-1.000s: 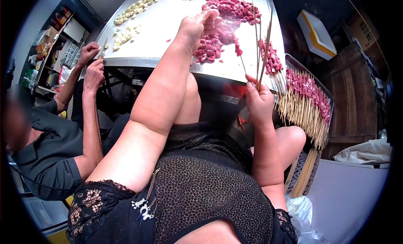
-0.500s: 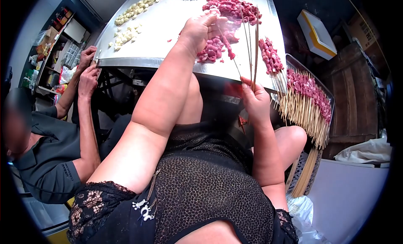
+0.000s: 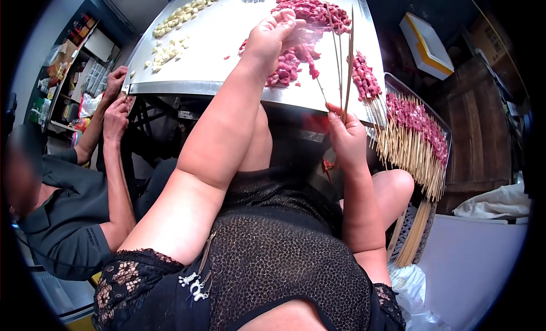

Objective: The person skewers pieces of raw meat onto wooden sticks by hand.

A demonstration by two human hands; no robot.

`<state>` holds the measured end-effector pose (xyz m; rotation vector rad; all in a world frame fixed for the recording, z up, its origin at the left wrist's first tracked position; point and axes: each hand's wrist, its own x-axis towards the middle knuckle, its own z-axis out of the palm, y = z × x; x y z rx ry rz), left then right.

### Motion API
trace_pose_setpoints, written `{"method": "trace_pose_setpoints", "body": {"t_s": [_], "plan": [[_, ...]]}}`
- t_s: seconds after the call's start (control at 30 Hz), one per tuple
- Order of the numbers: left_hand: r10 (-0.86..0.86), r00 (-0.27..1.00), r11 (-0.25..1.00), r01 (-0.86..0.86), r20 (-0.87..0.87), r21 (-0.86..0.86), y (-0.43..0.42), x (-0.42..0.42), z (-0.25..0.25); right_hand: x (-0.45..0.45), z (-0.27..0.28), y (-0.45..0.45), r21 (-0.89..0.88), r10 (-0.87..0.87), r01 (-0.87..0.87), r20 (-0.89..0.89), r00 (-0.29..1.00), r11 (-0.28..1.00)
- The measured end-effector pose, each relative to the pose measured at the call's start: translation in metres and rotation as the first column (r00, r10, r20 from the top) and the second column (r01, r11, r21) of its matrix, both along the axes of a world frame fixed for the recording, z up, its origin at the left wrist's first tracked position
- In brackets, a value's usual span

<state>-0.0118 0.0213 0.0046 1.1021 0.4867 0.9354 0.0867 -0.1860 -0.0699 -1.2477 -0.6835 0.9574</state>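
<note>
My right hand [image 3: 347,137] is closed round several bamboo skewers [image 3: 348,69], held fanned upward at the table's near edge. One skewer leans left and carries pieces of raw meat [image 3: 313,70] near its tip. My left hand [image 3: 272,38] is above the white table, its thumb and fingers drawn together next to the meat. What they pinch, if anything, I cannot make out. Beyond that hand lies a heap of raw red meat pieces [image 3: 318,12], with a smaller pile [image 3: 284,72] closer to me. Finished meat skewers [image 3: 365,77] rest at the table's right edge.
A tray [image 3: 449,138] at the right holds many loaded skewers, with bare bamboo sticks [image 3: 414,237] below. Pale peeled cloves [image 3: 185,15] lie on the table [image 3: 227,29] at the left. A co-worker's hands [image 3: 116,103] are at the left edge. A white-yellow box [image 3: 426,46] stands right.
My left hand's fingers have drawn back slightly to the left, and bent. My right hand keeps its grip on the skewers almost unmoved. The view has shifted a little.
</note>
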Motion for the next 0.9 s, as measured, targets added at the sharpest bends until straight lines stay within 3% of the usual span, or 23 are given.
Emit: {"method": "trace_pose_setpoints", "body": {"t_s": [0.1,0.2,0.33,0.53,0.6,0.67,0.73,0.8,0.87,0.9], "plan": [[0.092,0.995,0.936,-0.078,-0.026,0.343,-0.012,0.007,0.001,-0.001,-0.005,0.004,0.04,0.001,0.001,-0.068,0.998,0.999],[0.086,0.996,0.9,-0.073,-0.012,0.43,-0.014,0.012,-0.003,-0.001,0.007,-0.002,0.071,0.079,-0.066,-0.208,0.975,0.995],[0.059,0.998,0.939,-0.062,0.019,0.338,-0.015,0.016,-0.005,-0.005,-0.003,0.007,0.081,0.011,0.008,-0.225,0.974,0.997],[-0.019,1.0,0.942,0.021,-0.009,0.335,-0.019,0.016,-0.004,-0.01,0.004,0.014,0.116,0.003,0.027,-0.251,0.968,0.993],[-0.05,0.996,0.946,0.071,-0.074,0.315,-0.023,0.013,-0.003,-0.011,0.009,0.015,0.11,0.002,0.023,-0.221,0.975,0.994],[-0.07,0.997,0.954,0.078,-0.035,0.291,-0.022,0.014,-0.006,-0.012,0.011,0.017,0.127,-0.017,0.04,-0.172,0.985,0.991],[-0.171,0.962,0.904,0.239,-0.214,0.353,-0.024,0.014,-0.005,-0.012,0.015,0.021,0.124,-0.034,0.056,-0.175,0.984,0.991],[-0.139,0.964,0.895,0.221,-0.229,0.388,-0.026,0.019,-0.006,-0.009,0.014,0.023,0.115,-0.049,0.07,-0.178,0.983,0.991],[-0.212,0.974,0.972,0.202,0.075,0.12,-0.026,0.021,-0.005,0.0,0.011,0.025,0.146,-0.025,0.054,-0.196,0.98,0.988],[-0.242,0.955,0.97,0.234,0.172,0.066,-0.023,0.02,-0.003,0.001,0.011,0.025,0.128,-0.054,0.078,-0.18,0.982,0.989]]}}
